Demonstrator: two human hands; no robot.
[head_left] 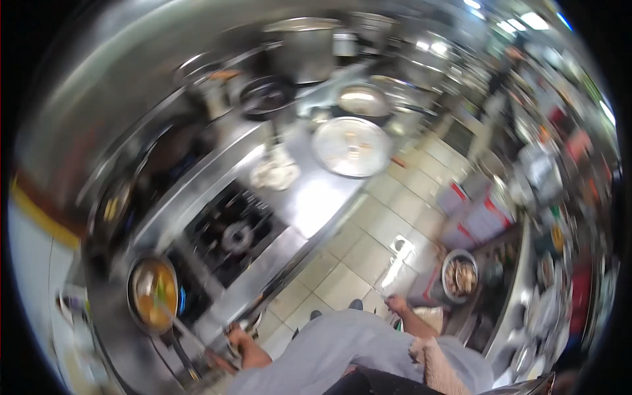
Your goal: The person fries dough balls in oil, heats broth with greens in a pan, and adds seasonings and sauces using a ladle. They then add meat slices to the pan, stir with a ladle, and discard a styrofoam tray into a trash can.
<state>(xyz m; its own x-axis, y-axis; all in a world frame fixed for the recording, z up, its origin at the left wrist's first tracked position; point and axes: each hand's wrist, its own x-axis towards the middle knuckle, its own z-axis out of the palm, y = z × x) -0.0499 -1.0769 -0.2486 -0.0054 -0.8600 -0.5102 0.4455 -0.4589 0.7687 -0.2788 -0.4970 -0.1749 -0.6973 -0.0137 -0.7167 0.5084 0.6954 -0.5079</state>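
My left hand (241, 340) is low in view beside the stove front, its fingers curled. Partly hidden behind it is a round metal rim, perhaps a bowl (253, 322); whether I grip it is unclear. Left of that hand, a pan (172, 342) of yellow-orange liquid with pale and green pieces sits on a burner with a blue flame beside it. A long-handled metal ladle (187, 330) reaches into the liquid; a blurred brownish shape lies at its handle end. My right hand (397, 304) hangs over the floor with closed fingers, a thin pale thing near the fingertips.
An unlit burner (237, 237) is set in the steel stove. Beyond it are a whitish cloth (275, 172), a round metal tray (351, 146), a dark pan (266, 97) and a large pot (304, 49). A bowl of brown pieces (459, 276) stands right, near red-and-white containers (484, 220).
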